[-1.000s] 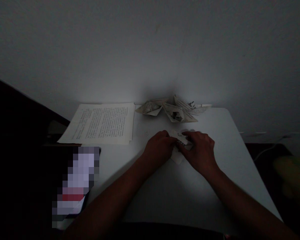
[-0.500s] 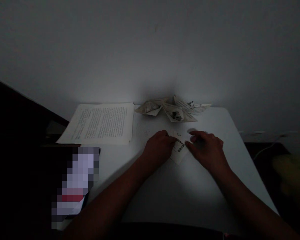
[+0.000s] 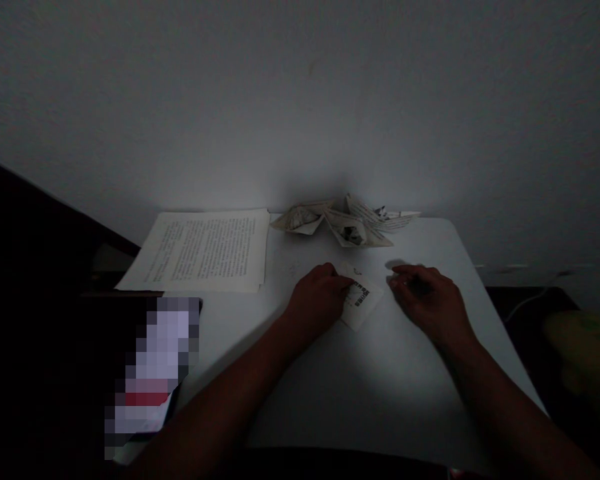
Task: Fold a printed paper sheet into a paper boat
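Observation:
My left hand point(image 3: 316, 297) is closed on the left side of a small folded paper point(image 3: 363, 303), its thumb lying over the top. The paper has a diamond-like shape, with bold dark print across it and creased edges; its left part is hidden under the fingers. To the right of the paper, my right hand point(image 3: 427, 300) hovers low over the table, apart from the paper. Its fingers are curled, with a small gap between thumb and index finger and nothing visible in them. Behind both hands sit several folded paper boats point(image 3: 355, 233) made from printed sheets.
A stack of printed sheets point(image 3: 200, 250) lies at the table's back left. A phone-like device with a blurred screen point(image 3: 153, 373) rests at the left edge. The white table point(image 3: 340, 393) stands against a grey wall point(image 3: 300, 100). Something yellowish point(image 3: 587, 353) is at the far right.
My right hand has moved right, away from the folded paper, uncovering its right corner. My left hand stays on the paper. The view has shifted slightly.

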Tool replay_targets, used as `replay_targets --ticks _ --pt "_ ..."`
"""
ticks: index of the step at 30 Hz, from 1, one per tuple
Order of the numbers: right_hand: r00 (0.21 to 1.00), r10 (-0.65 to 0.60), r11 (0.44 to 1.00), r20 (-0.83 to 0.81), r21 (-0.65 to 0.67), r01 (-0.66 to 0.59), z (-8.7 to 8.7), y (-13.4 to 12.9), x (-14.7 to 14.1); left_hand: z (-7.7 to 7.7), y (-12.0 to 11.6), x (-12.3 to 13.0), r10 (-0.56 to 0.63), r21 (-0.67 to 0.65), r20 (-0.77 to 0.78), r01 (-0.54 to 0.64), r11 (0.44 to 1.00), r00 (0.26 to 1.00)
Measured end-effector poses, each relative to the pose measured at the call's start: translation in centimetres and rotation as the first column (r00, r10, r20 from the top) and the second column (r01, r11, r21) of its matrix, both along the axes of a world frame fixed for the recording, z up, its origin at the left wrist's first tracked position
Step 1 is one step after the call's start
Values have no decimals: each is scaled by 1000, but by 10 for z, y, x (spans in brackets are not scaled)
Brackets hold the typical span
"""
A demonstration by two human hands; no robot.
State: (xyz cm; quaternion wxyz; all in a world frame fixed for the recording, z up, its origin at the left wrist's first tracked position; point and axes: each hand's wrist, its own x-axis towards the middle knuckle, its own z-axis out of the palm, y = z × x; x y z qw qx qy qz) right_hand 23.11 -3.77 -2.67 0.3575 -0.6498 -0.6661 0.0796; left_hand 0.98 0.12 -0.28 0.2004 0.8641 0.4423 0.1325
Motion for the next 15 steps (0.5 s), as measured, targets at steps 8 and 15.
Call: replay_targets --ticks 8,15 --pt "985 129 992 111 -9 -129 -1 3 -6 3 -2 0 24 -10 24 -24 1000 999" --pt "969 157 987 189 -43 -152 -1 1 -10 -2 -6 1 76 38 32 -77 996 997"
